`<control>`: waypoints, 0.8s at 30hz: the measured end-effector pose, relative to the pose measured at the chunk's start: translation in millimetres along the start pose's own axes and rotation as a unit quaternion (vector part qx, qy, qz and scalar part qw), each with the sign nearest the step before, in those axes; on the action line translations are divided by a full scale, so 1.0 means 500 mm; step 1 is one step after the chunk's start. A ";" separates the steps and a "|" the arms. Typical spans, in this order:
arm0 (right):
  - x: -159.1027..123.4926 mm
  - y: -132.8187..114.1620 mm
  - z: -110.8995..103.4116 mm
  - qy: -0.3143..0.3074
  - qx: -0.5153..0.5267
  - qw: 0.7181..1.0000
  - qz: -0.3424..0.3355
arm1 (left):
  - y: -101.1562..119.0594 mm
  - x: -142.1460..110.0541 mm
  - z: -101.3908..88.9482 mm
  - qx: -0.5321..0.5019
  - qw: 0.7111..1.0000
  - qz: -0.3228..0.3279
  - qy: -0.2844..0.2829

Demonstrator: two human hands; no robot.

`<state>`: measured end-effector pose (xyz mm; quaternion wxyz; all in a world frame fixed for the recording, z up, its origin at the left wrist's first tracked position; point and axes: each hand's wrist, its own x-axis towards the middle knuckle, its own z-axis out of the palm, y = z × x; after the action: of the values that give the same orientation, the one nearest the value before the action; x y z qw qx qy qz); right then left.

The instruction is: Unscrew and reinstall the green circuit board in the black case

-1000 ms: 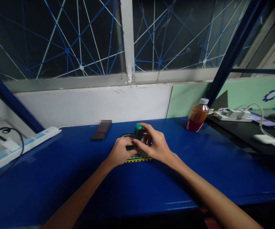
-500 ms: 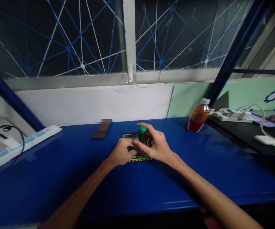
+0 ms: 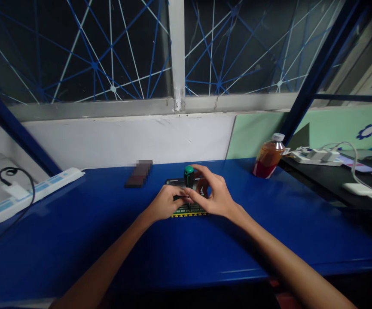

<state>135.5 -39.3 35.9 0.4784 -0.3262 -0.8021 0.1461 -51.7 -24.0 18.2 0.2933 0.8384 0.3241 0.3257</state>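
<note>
A screwdriver point(image 3: 189, 177) with a black handle and a green cap stands nearly upright at the middle of the table. My right hand point(image 3: 214, 193) is curled round its handle, thumb in front and index finger behind. Close against it on the left, my left hand point(image 3: 166, 201) is closed, its thumb and fingertips meeting near the lower handle; what they pinch is hidden. Below both hands lies a flat case point(image 3: 195, 211) with rows of small green pieces and a yellow-and-black front edge, largely covered by the hands. The screwdriver's tip cannot be made out.
A dark, blurred-out flat object point(image 3: 139, 175) lies behind my left hand on the blue table point(image 3: 179, 253). A power strip point(image 3: 34, 195) with a black cable runs along the left side. At the back right stands a drink bottle point(image 3: 269, 156); beyond it, chargers and cables point(image 3: 321, 154) cover a black surface.
The screwdriver's top leaned right half a second ago and now stands straighter, further left. Both hands stay over the case. Another person's hand at the far right edge has gone from view.
</note>
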 end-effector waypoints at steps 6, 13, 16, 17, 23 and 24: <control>0.001 0.004 0.002 0.006 -0.019 1.000 0.005 | -0.003 0.002 0.003 0.003 1.000 0.006 -0.004; 0.007 0.018 -0.002 0.040 0.017 0.998 0.050 | 0.001 -0.004 0.004 0.094 0.994 0.045 0.032; 0.017 0.039 -0.038 0.093 0.024 0.993 0.073 | 0.001 -0.006 -0.001 0.134 0.990 0.040 0.036; 0.020 0.050 -0.055 0.120 0.011 0.990 0.079 | 0.000 -0.007 -0.001 0.145 0.988 0.037 0.032; 0.022 0.126 -0.132 0.158 -0.051 0.973 0.160 | -0.004 -0.013 0.018 0.236 0.968 0.082 -0.016; 0.020 0.134 -0.136 0.145 -0.052 0.973 0.169 | -0.005 -0.014 0.022 0.250 0.964 0.090 -0.019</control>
<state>216.6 11.8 40.2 0.5406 -0.4992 -0.6638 0.1338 -48.5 -30.8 7.1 0.0497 0.9170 0.3124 0.2431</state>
